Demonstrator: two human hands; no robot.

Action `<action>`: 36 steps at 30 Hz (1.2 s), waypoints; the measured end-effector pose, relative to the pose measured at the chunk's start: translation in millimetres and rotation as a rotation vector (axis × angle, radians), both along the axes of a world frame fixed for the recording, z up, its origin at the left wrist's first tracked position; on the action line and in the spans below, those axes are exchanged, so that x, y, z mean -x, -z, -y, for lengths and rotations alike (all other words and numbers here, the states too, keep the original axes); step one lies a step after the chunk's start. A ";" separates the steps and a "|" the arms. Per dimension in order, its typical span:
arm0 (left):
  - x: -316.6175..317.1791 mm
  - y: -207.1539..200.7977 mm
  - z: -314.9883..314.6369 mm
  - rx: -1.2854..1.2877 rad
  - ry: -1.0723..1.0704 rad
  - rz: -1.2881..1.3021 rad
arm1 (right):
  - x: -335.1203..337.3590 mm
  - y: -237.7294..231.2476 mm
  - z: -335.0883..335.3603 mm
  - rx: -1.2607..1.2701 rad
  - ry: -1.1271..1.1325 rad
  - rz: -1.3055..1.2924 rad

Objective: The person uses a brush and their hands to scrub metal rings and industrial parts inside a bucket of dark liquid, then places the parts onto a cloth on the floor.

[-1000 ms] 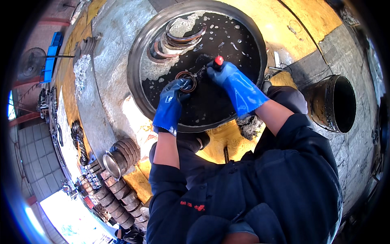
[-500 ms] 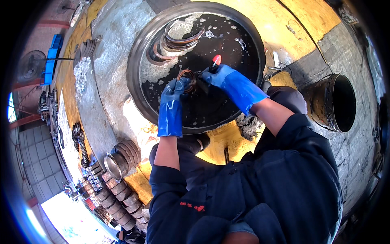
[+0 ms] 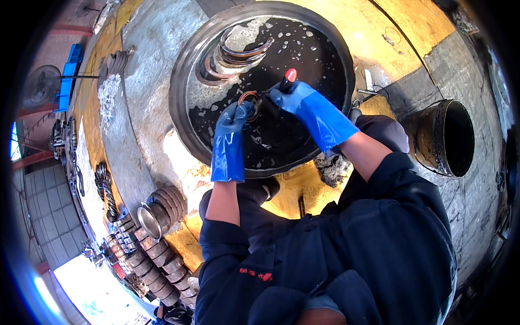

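Note:
Both my hands wear blue rubber gloves over a wide round basin of dark, foamy liquid. My left hand is closed round a small copper-coloured metal ring, held upright just above the liquid. In my right hand is a brush with a red-ended handle. The brush's dark head, partly blurred, is against or very close to the ring's right side; contact is hard to tell. Several larger metal rings lie overlapping in the basin's far left part, partly in the foam.
An open black drum lies tilted at the right. To the left stand a ribbed metal cylinder and rows of stacked rusty cylindrical parts. A dark coiled chain or spring lies farther left. My knees flank the basin's near side.
My right hand and the brush have shifted slightly right and away from me. The left hand still grips the ring with little movement. Foam patches on the liquid have drifted.

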State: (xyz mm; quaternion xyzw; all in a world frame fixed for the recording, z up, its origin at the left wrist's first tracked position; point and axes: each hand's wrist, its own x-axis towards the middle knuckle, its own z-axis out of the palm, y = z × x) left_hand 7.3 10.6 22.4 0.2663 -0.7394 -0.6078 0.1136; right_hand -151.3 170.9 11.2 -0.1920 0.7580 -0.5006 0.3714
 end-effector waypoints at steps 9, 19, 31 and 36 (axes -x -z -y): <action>-2.1 8.1 7.4 0.188 -0.008 0.006 | -9.9 -13.4 -5.1 -0.364 -0.125 -0.313; -0.4 22.6 8.9 0.204 0.039 -0.049 | -8.7 -4.0 0.8 0.067 -0.026 0.016; -4.8 -0.1 2.1 -0.224 -0.146 0.080 | -28.7 6.5 0.6 -0.108 -0.071 -0.634; -8.1 -14.6 2.3 -0.285 -0.196 0.041 | -27.2 -11.1 -4.5 0.107 -0.069 -0.378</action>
